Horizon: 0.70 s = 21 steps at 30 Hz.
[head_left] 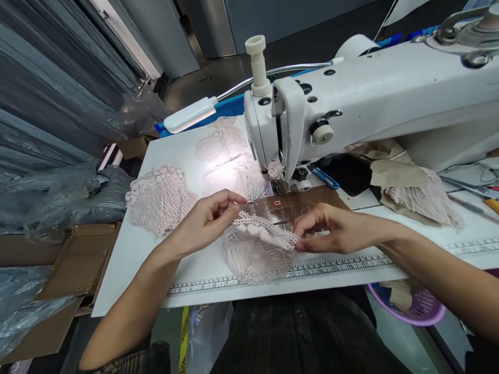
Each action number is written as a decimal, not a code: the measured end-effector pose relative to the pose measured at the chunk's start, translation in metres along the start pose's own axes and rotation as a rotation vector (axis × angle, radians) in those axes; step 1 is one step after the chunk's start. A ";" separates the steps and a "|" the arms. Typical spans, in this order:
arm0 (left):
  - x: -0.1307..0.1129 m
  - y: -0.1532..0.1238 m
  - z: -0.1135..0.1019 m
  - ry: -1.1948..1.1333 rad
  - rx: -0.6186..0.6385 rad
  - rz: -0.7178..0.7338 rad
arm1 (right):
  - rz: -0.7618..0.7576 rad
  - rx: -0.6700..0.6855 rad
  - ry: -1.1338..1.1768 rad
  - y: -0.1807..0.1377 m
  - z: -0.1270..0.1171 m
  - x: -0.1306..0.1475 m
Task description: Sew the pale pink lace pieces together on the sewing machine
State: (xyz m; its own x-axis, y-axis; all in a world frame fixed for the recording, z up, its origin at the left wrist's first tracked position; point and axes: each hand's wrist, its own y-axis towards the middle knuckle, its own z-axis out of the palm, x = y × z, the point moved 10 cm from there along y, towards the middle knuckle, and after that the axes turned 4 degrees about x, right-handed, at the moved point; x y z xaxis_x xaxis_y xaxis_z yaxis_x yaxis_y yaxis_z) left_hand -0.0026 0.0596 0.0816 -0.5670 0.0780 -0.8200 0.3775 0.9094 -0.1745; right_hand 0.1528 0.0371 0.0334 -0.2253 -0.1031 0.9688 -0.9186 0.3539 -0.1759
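In front of the sewing machine (366, 93), the left hand (206, 221) and right hand (335, 228) each had a pinched grip on opposite ends of the lace piece (259, 257), seemingly to hold it spread.

My white tabletop (125, 275) carries a sewing machine (374, 93), a ruler (343, 264) along the edge nearest me, a lace bundle (161, 200) at left, a lace pile (222, 148) by the machine, and brown paper (398, 174) at right.
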 end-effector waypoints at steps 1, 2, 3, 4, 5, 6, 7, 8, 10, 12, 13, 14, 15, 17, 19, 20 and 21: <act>-0.002 -0.006 0.001 -0.044 0.008 -0.004 | 0.017 0.081 0.073 -0.002 0.007 -0.001; -0.004 -0.012 0.002 -0.081 0.014 -0.010 | 0.035 0.138 0.113 -0.004 0.011 -0.002; -0.006 -0.017 0.003 -0.110 0.018 -0.018 | 0.044 0.159 0.117 -0.004 0.012 -0.002; -0.007 -0.021 0.005 -0.132 0.018 -0.027 | 0.039 0.142 0.086 -0.003 0.010 -0.001; -0.007 -0.024 0.006 -0.146 0.019 -0.035 | 0.024 0.094 0.033 -0.001 0.004 0.001; -0.007 -0.026 0.007 -0.152 0.019 -0.043 | 0.001 0.032 -0.019 0.001 -0.002 0.003; -0.006 -0.026 0.008 -0.153 0.018 -0.053 | -0.025 -0.021 -0.048 0.003 -0.006 0.006; -0.005 -0.026 0.008 -0.151 0.016 -0.058 | -0.047 -0.049 -0.040 0.005 -0.008 0.008; -0.003 -0.022 0.006 -0.145 0.011 -0.056 | -0.047 -0.015 0.078 0.009 -0.004 0.005; 0.001 -0.017 0.001 -0.131 0.006 -0.047 | 0.003 0.019 0.192 0.013 -0.001 -0.004; 0.004 -0.014 -0.002 -0.112 0.003 -0.046 | 0.046 0.003 0.200 0.014 -0.003 -0.011; 0.008 -0.010 -0.004 -0.078 0.005 -0.050 | 0.097 -0.039 0.171 0.015 -0.009 -0.019; 0.013 -0.005 -0.006 -0.026 0.006 -0.058 | 0.153 -0.101 0.104 0.016 -0.017 -0.026; 0.024 0.009 -0.009 0.130 0.002 -0.076 | 0.269 -0.268 -0.133 0.014 -0.039 -0.038; 0.033 0.028 -0.014 0.326 -0.073 -0.068 | 0.367 -0.431 -0.395 0.010 -0.060 -0.041; 0.033 0.038 -0.017 0.414 -0.150 -0.035 | 0.395 -0.486 -0.485 0.009 -0.067 -0.041; 0.034 0.050 -0.015 0.482 -0.183 0.002 | 0.407 -0.517 -0.535 0.009 -0.071 -0.041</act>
State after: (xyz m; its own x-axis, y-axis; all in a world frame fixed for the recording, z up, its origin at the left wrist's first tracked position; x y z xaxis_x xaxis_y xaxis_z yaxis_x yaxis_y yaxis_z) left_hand -0.0142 0.1139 0.0536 -0.8559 0.2198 -0.4681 0.2690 0.9623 -0.0399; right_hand 0.1770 0.1101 0.0042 -0.7489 -0.2557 0.6114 -0.4980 0.8258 -0.2646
